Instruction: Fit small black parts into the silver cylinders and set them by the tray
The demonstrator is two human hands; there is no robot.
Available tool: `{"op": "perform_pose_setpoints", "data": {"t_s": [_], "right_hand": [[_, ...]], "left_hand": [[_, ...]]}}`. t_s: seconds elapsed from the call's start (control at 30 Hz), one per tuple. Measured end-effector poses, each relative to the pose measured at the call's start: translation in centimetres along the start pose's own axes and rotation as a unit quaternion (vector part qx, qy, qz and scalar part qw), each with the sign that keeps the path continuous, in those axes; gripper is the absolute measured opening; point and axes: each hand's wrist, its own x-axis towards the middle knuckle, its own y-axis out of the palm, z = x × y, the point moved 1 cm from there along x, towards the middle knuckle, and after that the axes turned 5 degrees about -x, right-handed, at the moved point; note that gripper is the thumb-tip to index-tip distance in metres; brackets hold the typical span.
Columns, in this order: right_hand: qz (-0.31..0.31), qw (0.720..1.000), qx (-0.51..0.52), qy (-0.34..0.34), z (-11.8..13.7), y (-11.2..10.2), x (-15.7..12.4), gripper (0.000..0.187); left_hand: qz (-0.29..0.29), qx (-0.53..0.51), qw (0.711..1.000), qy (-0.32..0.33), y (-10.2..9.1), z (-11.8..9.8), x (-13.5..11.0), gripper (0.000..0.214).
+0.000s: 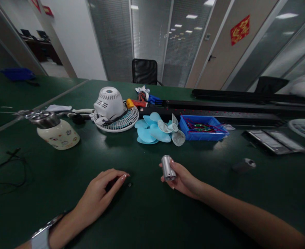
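The left hand is narrow at thumb and forefinger; whether the tips touch, I cannot tell. At its three o'clock, a small ring lies on the table. At the ring's two o'clock, a silver cylinder sits gripped in the right hand.

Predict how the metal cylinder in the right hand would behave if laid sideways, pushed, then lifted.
The metal cylinder would likely roll on its round wall. Its smooth sheen suggests it may be slippery. Its metallic look hints at heft for its size.
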Motion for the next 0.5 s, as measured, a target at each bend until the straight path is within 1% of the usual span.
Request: {"op": "perform_pose_setpoints", "data": {"t_s": [0.07,0.23,0.43,0.5], "right_hand": [[0.013,1.0,0.013,-0.003,0.11,0.18,-0.04,0.049],[0.056,0.998,-0.002,-0.014,0.26,0.42,-0.17,0.06],[0.079,0.996,-0.03,-0.024,0.45,0.56,-0.47,0.059],[0.087,0.995,-0.04,-0.027,0.47,0.59,-0.5,0.061]], "left_hand": [[0.001,0.002,1.0,-0.003,0.01,0.06,-0.04,0.024],[0.01,0.006,1.0,-0.009,-0.01,-0.02,-0.01,0.024],[0.02,0.008,1.0,-0.012,-0.02,-0.01,-0.03,0.024],[0.026,0.01,0.999,-0.018,-0.02,0.1,-0.12,0.024]]}}
